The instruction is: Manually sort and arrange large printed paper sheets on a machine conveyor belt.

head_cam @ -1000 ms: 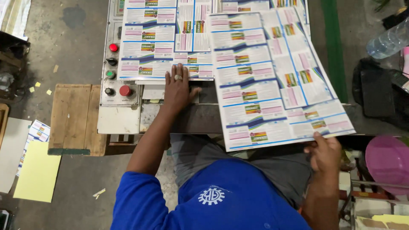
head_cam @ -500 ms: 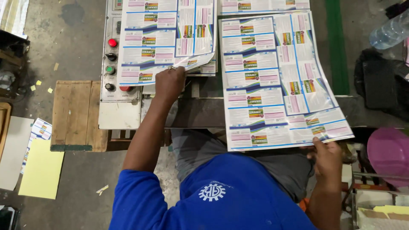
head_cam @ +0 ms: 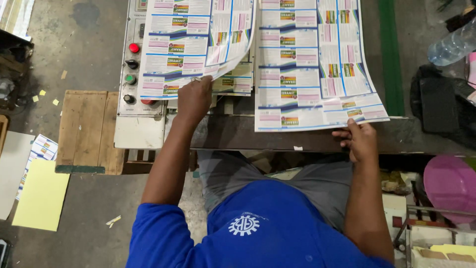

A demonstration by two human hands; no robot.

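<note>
Head view: clear plastic water bottle (head_cam: 453,47) lies at the far right, its contents unclear. Left hand (head_cam: 194,99), fingers curled together, pinches the near edge of a large white printed label sheet (head_cam: 198,44) that curls upward over the grey button panel (head_cam: 133,74). Right hand (head_cam: 358,141) grips the near right corner of a second printed label sheet (head_cam: 312,64), thumb on top, at the table's (head_cam: 277,136) near edge.

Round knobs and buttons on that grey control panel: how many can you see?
4: a red button on top, a black knob, a green button, then a black knob. The lifted printed sheet may hide more.
</note>
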